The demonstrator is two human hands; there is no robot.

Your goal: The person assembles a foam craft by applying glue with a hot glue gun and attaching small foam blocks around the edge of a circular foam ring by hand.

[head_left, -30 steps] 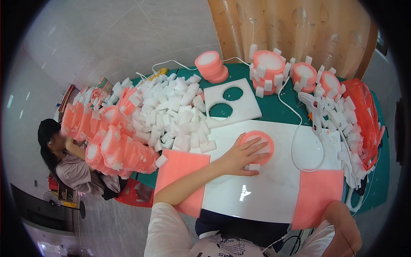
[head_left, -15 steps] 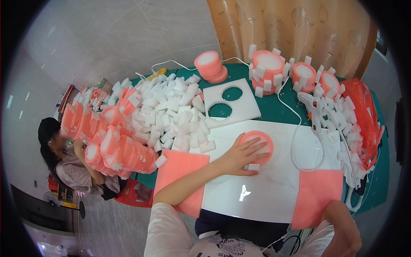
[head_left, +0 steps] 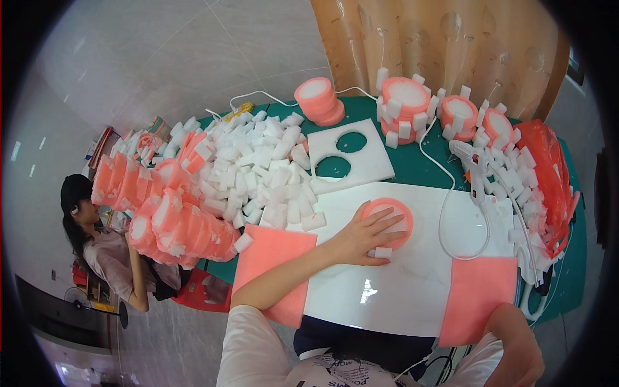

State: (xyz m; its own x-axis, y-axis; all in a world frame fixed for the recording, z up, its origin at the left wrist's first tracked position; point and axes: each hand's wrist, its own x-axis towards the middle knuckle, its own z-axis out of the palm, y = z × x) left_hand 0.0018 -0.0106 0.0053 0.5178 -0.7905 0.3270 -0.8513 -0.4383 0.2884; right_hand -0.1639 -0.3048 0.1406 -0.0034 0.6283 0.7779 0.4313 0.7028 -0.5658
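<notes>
My left hand [head_left: 367,236] lies flat with spread fingers on a round pink foam disc [head_left: 401,237] with a white centre. The disc rests on a glossy white board [head_left: 361,303]. A small white foam block [head_left: 383,253] sits by my thumb, against the near side of the disc. At the lower right my bent right arm shows, but the hand itself is out of sight. A white hot glue gun [head_left: 474,171] with a cable stands upright to the right of the disc.
Loose white foam blocks [head_left: 258,164] heap at the left, beside stacked pink foam rings [head_left: 187,222]. A white foam sheet with two holes [head_left: 380,155] lies beyond the board. Pink-and-white foam stacks [head_left: 405,97] line the back. A person [head_left: 113,258] is at far left.
My left hand stays on the disc. The person at the far left has shifted and lowered an arm.
</notes>
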